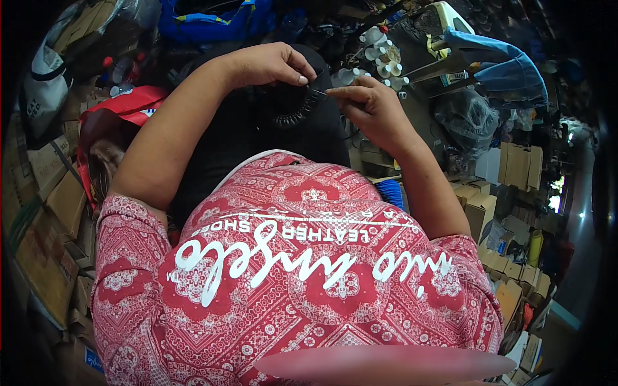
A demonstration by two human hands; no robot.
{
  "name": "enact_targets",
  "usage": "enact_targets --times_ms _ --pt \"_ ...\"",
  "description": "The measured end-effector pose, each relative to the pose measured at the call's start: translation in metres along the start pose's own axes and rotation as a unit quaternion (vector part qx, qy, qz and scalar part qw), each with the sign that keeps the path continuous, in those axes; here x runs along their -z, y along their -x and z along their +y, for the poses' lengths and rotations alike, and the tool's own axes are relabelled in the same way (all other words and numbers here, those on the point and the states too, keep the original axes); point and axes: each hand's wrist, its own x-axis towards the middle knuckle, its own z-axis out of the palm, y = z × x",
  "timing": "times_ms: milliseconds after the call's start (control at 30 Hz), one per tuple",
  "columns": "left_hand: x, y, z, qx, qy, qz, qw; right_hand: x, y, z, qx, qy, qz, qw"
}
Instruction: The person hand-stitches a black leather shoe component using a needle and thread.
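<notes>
Above my lap, my left hand [280, 64] pinches the upper end of a black curved piece [295, 119] between thumb and fingers. A row of ridges or loops runs along the curve of this piece; its exact kind I cannot make out. Close on its right, my right hand [370, 106] is closed in a pinch around a thin needle-like tool [318, 92]. The tool's tip points left at the ridged edge; whether it touches or goes through is too small to tell. Dark cloth [219, 135] over my lap lies behind the piece and blends with it.
Several white-capped bottles [386, 64] stand beyond my right hand, near a blue cloth [496, 67]. A red bag [103, 125] lies by my left arm. Cardboard boxes [479, 209] are stacked at the right, more cartons [48, 238] at the left. A blue bag [212, 26] sits ahead.
</notes>
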Motion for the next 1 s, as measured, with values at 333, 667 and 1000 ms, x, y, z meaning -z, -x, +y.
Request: enact_targets --times_ms 333,667,1000 --pt "0.001 -0.001 0.002 0.012 -0.018 -0.011 1.000 0.003 -0.005 -0.011 -0.007 0.057 -0.006 0.998" --pt "0.002 -0.010 0.001 0.031 -0.012 -0.022 0.999 -0.001 -0.007 0.000 0.017 0.023 0.001 1.000" --pt "0.004 -0.009 -0.001 0.027 0.014 -0.033 0.999 -0.008 -0.003 0.011 0.059 0.003 0.021 0.998"
